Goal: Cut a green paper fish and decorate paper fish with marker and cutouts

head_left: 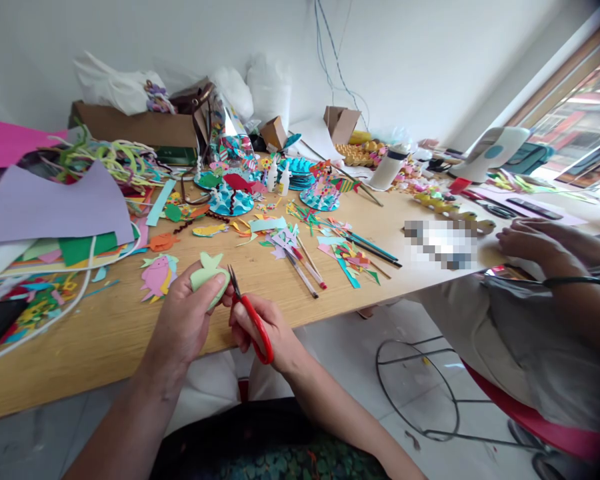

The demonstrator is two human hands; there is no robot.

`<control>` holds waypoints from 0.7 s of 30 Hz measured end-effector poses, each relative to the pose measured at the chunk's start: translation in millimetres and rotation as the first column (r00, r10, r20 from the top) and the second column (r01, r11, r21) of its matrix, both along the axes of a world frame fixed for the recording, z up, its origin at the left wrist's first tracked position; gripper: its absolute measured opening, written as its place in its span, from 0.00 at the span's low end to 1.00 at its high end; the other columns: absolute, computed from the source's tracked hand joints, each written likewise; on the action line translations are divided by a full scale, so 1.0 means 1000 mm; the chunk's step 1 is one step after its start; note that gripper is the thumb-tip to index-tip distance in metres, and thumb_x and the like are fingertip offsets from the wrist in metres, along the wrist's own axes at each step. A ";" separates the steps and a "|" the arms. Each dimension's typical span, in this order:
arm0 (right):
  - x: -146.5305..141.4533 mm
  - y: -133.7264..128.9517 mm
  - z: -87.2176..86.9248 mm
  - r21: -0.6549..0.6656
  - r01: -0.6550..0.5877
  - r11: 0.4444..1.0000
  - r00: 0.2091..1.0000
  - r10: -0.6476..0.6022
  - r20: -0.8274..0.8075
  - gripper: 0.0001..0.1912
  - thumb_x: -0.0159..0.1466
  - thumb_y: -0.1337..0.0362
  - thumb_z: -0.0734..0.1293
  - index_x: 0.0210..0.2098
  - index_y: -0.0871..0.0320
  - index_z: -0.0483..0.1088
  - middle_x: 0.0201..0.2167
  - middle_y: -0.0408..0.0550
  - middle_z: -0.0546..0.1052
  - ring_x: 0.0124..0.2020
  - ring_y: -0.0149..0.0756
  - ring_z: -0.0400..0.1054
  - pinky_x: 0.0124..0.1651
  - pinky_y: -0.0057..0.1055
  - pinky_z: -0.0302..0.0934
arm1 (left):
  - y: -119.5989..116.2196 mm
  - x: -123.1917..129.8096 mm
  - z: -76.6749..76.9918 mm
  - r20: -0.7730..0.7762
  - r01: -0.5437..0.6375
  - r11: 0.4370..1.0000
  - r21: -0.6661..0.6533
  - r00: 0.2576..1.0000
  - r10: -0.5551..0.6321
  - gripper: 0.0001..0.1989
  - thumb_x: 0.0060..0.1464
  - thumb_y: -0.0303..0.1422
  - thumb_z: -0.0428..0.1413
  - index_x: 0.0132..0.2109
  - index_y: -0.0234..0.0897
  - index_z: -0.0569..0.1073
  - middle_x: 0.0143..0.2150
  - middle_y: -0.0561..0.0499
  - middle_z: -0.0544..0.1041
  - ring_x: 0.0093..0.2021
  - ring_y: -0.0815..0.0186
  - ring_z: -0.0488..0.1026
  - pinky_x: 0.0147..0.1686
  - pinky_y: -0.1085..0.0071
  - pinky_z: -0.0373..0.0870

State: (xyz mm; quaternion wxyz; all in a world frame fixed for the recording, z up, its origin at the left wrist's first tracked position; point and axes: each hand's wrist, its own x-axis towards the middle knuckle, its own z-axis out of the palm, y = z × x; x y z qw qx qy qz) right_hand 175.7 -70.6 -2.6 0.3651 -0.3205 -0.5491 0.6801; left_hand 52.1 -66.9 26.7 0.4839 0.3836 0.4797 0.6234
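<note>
Between the thumb and fingers of my left hand [183, 320] is a light green paper fish cutout [209, 272], its forked tail pointing up. My right hand [267, 327] is closed around red-handled scissors [253, 320]. The dark blades point upward close beside the green paper; whether they touch it I cannot tell. Left of my hands lie a pink paper fish cutout [156, 277] and an orange cutout [164, 241]. A yellow fish cutout [210, 229] is farther back on the wooden table [125, 327].
Pens [305, 275], pencils [373, 248] and paper scraps [357, 257] lie right of my hands. Decorated blue paper bases [231, 202] and glue bottles [285, 179] stand behind. Purple paper [55, 203] and a white cable [87, 273] are left. Another person's hands [535, 243] rest at right, near a metal stool [417, 393].
</note>
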 end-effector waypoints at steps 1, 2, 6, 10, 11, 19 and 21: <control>0.000 0.000 0.000 0.005 0.009 1.000 1.000 -0.009 0.009 0.25 0.57 0.41 0.63 0.24 0.58 0.60 0.16 0.38 0.64 0.17 0.24 0.57 0.21 0.23 0.52 | 0.000 0.000 0.000 -0.001 0.001 1.000 0.005 1.000 -0.001 0.06 0.38 0.33 0.60 0.27 0.36 0.71 0.22 0.57 0.72 0.24 0.72 0.67 0.24 0.76 0.64; 0.000 0.000 -0.001 0.008 0.016 1.000 1.000 -0.016 0.019 0.24 0.57 0.42 0.64 0.24 0.58 0.60 0.16 0.38 0.64 0.17 0.24 0.57 0.21 0.23 0.52 | 0.000 0.000 -0.001 -0.001 0.001 1.000 0.010 1.000 -0.001 0.06 0.39 0.33 0.60 0.27 0.36 0.71 0.22 0.57 0.72 0.24 0.72 0.67 0.24 0.76 0.64; 0.000 -0.002 -0.003 0.037 0.041 0.998 0.998 -0.042 0.036 0.23 0.58 0.44 0.64 0.23 0.57 0.59 0.16 0.38 0.63 0.18 0.24 0.55 0.21 0.23 0.51 | 0.000 0.001 -0.001 -0.009 0.005 1.000 0.015 1.000 -0.005 0.06 0.39 0.32 0.60 0.27 0.36 0.71 0.22 0.57 0.71 0.24 0.71 0.67 0.24 0.76 0.64; 0.000 -0.001 -0.005 0.042 0.059 0.997 0.996 -0.061 0.059 0.22 0.59 0.46 0.64 0.23 0.57 0.59 0.16 0.37 0.60 0.19 0.24 0.53 0.22 0.23 0.49 | 0.000 0.002 0.001 -0.031 0.006 1.000 0.027 1.000 -0.005 0.06 0.39 0.33 0.60 0.26 0.36 0.72 0.22 0.56 0.71 0.24 0.71 0.66 0.25 0.75 0.65; 0.000 -0.001 -0.006 0.042 0.060 0.997 0.996 -0.063 0.064 0.21 0.59 0.46 0.64 0.23 0.57 0.59 0.16 0.37 0.60 0.19 0.24 0.53 0.22 0.23 0.49 | 0.000 0.003 0.001 -0.035 0.006 1.000 0.028 0.999 -0.005 0.06 0.39 0.33 0.59 0.26 0.36 0.72 0.23 0.56 0.71 0.24 0.71 0.66 0.25 0.75 0.65; 0.008 0.002 -0.003 0.047 -0.008 0.999 0.996 0.004 0.086 0.22 0.60 0.45 0.63 0.23 0.57 0.59 0.16 0.37 0.62 0.17 0.24 0.55 0.21 0.23 0.50 | 0.000 -0.006 -0.003 0.005 0.073 0.997 -0.025 0.997 -0.073 0.08 0.38 0.34 0.62 0.28 0.36 0.74 0.26 0.54 0.73 0.26 0.70 0.69 0.25 0.75 0.66; 0.016 0.004 0.002 0.095 -0.051 0.994 0.992 0.040 0.116 0.22 0.61 0.45 0.62 0.24 0.58 0.59 0.17 0.38 0.64 0.19 0.24 0.57 0.22 0.23 0.52 | -0.001 -0.011 -0.003 0.004 0.131 0.990 -0.055 0.991 -0.131 0.08 0.39 0.34 0.63 0.28 0.36 0.75 0.26 0.54 0.73 0.26 0.70 0.69 0.25 0.75 0.67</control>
